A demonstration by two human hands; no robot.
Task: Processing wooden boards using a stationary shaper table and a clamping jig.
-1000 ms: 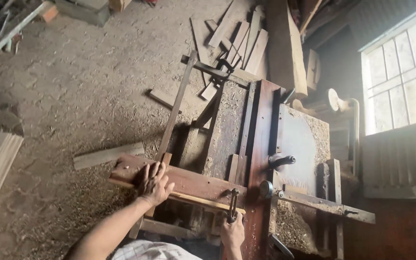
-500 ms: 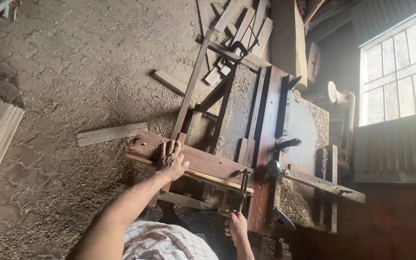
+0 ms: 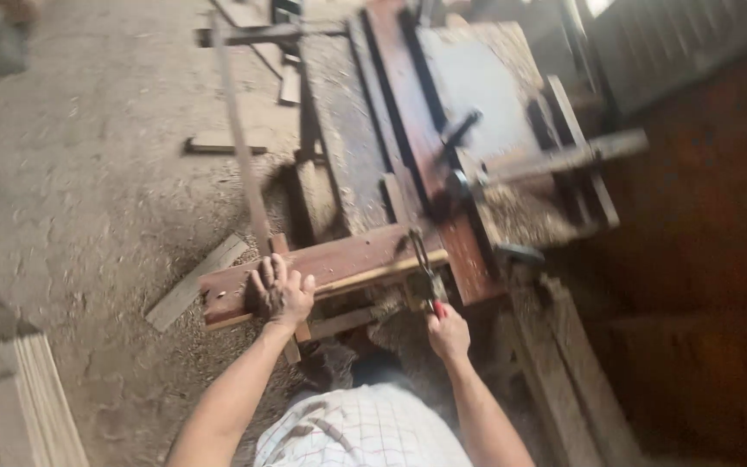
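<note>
A reddish-brown wooden plank [image 3: 339, 259] lies across the near end of a woodworking machine table [image 3: 365, 147]. My left hand [image 3: 280, 292] presses flat on the plank's left part, fingers spread over its top. My right hand [image 3: 447, 329] is closed around the red-tipped handle of a metal tool or lever [image 3: 424, 270] at the plank's right end, by the machine's edge. A red-brown rail [image 3: 430, 147] with black fittings runs along the table's length.
Sawdust covers the concrete floor [image 3: 88, 173]. A loose board [image 3: 194, 282] lies on the floor left of the plank. A stack of pale boards [image 3: 10, 406] sits at bottom left. Scrap wood pieces [image 3: 226, 143] lie farther off. A dark reddish wall [image 3: 702, 259] is on the right.
The view has swung and moved closer to the machine, with motion blur. My left hand stays on the plank and my right hand stays on the tool handle.
</note>
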